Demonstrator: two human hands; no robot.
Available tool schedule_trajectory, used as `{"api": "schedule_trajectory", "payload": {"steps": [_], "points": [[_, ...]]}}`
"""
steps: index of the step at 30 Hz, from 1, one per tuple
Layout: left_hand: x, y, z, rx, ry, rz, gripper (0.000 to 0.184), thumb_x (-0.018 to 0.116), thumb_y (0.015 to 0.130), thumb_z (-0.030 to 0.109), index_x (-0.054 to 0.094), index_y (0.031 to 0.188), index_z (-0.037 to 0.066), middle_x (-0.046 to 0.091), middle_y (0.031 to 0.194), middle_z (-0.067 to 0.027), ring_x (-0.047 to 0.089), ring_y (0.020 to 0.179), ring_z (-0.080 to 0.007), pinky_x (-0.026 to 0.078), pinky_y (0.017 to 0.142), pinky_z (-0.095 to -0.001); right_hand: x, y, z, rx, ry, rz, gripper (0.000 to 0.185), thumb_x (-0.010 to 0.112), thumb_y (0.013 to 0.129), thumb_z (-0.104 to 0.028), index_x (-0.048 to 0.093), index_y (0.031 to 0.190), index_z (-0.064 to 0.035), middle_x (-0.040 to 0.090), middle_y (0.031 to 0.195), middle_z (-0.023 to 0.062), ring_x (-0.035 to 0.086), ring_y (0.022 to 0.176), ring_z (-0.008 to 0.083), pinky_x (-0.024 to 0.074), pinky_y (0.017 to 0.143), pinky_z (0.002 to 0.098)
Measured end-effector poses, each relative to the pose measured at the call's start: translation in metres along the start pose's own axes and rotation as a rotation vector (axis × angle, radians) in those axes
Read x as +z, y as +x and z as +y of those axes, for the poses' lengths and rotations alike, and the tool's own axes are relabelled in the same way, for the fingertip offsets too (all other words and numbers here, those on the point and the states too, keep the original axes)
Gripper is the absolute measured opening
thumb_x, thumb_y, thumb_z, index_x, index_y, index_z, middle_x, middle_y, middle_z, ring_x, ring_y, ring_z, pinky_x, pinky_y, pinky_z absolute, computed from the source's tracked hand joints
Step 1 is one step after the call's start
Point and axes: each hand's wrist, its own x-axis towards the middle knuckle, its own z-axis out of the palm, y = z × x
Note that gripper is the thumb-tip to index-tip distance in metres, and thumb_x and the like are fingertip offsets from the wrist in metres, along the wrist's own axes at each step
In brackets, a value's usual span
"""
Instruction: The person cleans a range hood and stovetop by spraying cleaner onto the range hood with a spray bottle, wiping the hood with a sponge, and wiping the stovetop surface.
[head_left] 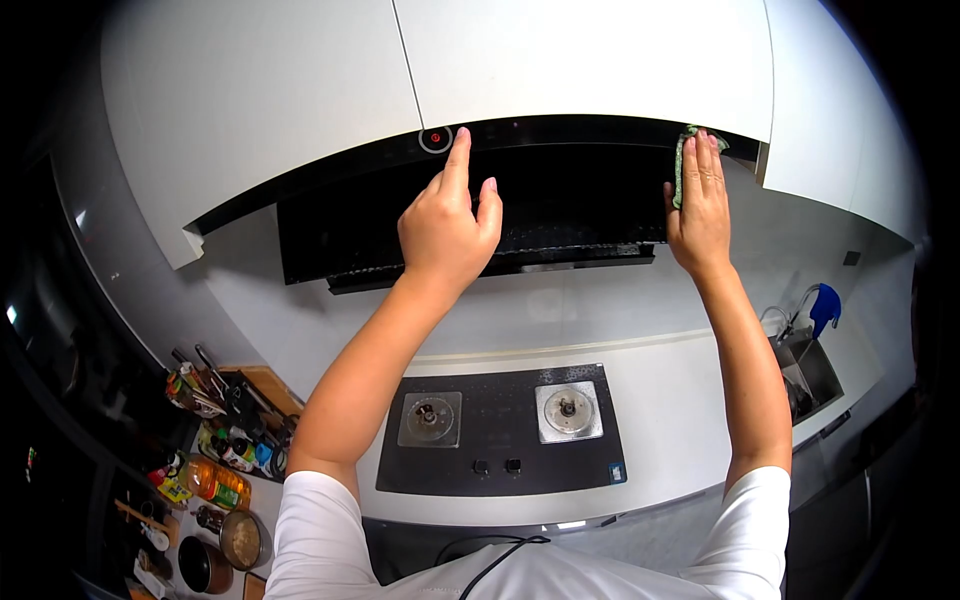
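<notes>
Across the black range hood (590,190) both my arms reach upward. My left hand (445,228) holds nothing; its index finger points up, with the tip at the hood's top strip beside a round control with a red mark (435,138). Its thumb stands apart and the other fingers are curled. At the hood's right end, my right hand (703,215) presses a green cloth (679,175) against the black surface. The fingers of that hand lie straight and close together over the cloth, hiding much of it.
White cabinets (590,60) hang above the hood. Below is a black gas cooktop (500,425) with two burners. A sink (812,370) with a blue item (825,310) at its faucet is on the right. Bottles, including an oil bottle (217,483), and bowls crowd the left counter.
</notes>
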Motion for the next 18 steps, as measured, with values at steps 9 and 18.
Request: {"api": "schedule_trajectory", "payload": {"steps": [9,18], "points": [[-0.001,-0.023,-0.015,0.146,0.044,0.007,0.045,0.073,0.091,0.017,0.067,0.133,0.003,0.053,0.066,-0.0041,0.052,0.054,-0.0192,0.045,0.051,-0.0336,0.001,0.000,0.001,-0.002,0.008,0.004,0.063,0.060,0.099,-0.011,0.037,0.156,0.0027,0.037,0.162,0.0236,0.031,0.153,0.0411,0.0300,0.123,0.0477],[-0.021,-0.051,-0.022,-0.003,-0.106,-0.113,0.031,0.075,0.090,0.014,0.071,0.118,0.002,0.061,0.076,-0.0056,0.054,0.056,-0.0177,0.047,0.055,-0.0325,0.007,0.002,-0.009,0.039,0.005,0.076,0.057,0.061,0.098,-0.010,0.045,0.151,0.0043,0.042,0.158,0.0247,0.036,0.150,0.0430,0.0318,0.122,0.0487]]}}
